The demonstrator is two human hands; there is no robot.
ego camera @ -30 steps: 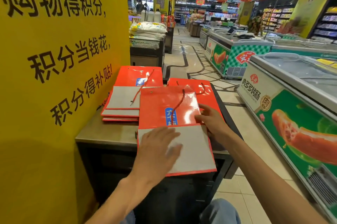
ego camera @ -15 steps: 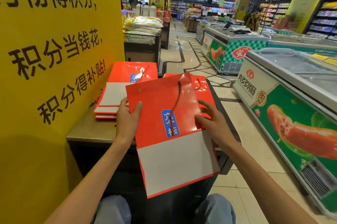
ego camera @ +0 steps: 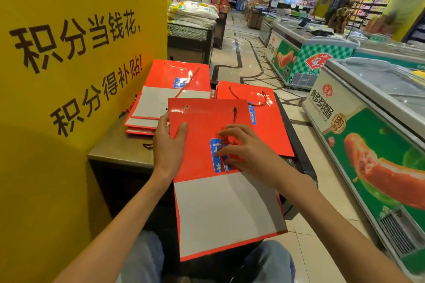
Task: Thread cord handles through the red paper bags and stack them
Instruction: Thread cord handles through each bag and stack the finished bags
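Held bag (ego camera: 207,144): flat red paper bag with grey bottom flap, at frame centre, tilted toward the camera, lower end hanging off the tabletop (ego camera: 119,153) edge over the person's lap.

Left hand (ego camera: 169,144): grips the bag's left edge, thumb curled on the front face, fingers behind.

Right hand (ego camera: 246,149): fingers curled over the blue label, pinching the red cord (ego camera: 234,115). Cord runs up to the hole at the bag's 1 o'clock; the eyelet (ego camera: 187,107) at 11 o'clock has no cord in it.

Stack (ego camera: 165,98) of flat red bags lies on the tabletop at 11 o'clock from the held bag, against the yellow sign (ego camera: 69,52). Another bag (ego camera: 271,126) with a looped cord lies at 2 o'clock, partly under the held bag.

Freezer (ego camera: 368,121) stands at 3 o'clock, across the aisle.
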